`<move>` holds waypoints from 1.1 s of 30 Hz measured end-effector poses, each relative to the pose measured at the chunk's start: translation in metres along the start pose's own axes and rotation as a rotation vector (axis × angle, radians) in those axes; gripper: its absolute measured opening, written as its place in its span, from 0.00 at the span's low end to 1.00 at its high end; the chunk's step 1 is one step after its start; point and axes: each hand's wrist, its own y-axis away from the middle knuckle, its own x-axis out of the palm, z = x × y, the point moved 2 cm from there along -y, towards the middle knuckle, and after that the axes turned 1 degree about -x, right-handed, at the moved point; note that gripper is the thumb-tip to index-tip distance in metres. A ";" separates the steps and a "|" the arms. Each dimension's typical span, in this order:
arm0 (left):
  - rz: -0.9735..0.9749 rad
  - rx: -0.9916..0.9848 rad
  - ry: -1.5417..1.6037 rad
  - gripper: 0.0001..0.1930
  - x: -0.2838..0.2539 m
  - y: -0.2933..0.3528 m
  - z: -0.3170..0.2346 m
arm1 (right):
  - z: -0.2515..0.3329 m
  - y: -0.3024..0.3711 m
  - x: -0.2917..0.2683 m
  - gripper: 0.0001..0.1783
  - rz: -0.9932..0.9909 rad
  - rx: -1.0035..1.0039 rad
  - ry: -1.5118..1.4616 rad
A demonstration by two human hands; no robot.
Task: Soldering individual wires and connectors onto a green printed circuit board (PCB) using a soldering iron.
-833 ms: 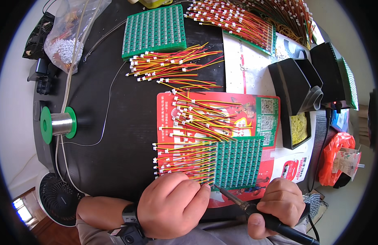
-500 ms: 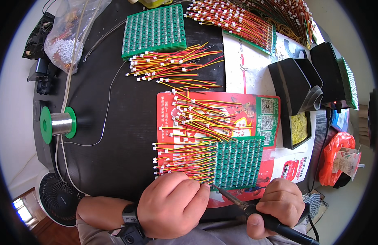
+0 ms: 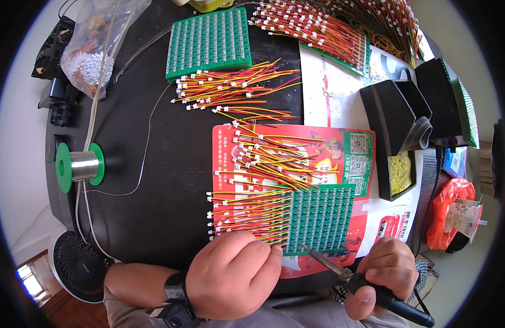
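Observation:
A green circuit board panel [image 3: 321,218] lies in front of me, with a row of red and yellow connector wires [image 3: 252,210] running to its left edge. At the panel's lower left corner, my left hand [image 3: 233,273] is closed, its fingertips pinching the end of a wire; the rest of that wire is hidden under the hand. To the right, my right hand [image 3: 388,277] grips the black handle of a soldering iron [image 3: 331,264]. The iron's tip points up and left, over the panel's lower edge, apart from the left fingertips.
Loose connector wires [image 3: 279,156] lie on a red printed sheet [image 3: 226,147]. More board panels [image 3: 208,41] are stacked behind. A solder spool [image 3: 83,165] stands left; a black iron stand [image 3: 394,115] with yellow sponge [image 3: 401,174] stands right. A fan [image 3: 80,265] is at lower left.
My right hand has drawn the soldering iron to the right, so its tip has left the wire ends at the panel's left edge. My left hand stays almost in place.

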 end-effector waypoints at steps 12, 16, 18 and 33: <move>-0.287 -0.147 -0.098 0.12 -0.035 -0.021 0.030 | -0.007 0.006 0.003 0.19 -0.157 0.065 0.026; -0.210 -0.302 -0.167 0.12 -0.039 -0.030 0.056 | -0.008 0.003 -0.005 0.18 -0.032 0.049 -0.002; -0.193 -0.289 -0.156 0.12 -0.037 -0.028 0.061 | -0.008 0.003 -0.005 0.18 -0.042 0.052 -0.008; -0.211 -0.391 0.270 0.07 -0.055 -0.024 0.034 | -0.007 0.005 0.002 0.20 -0.197 0.072 0.035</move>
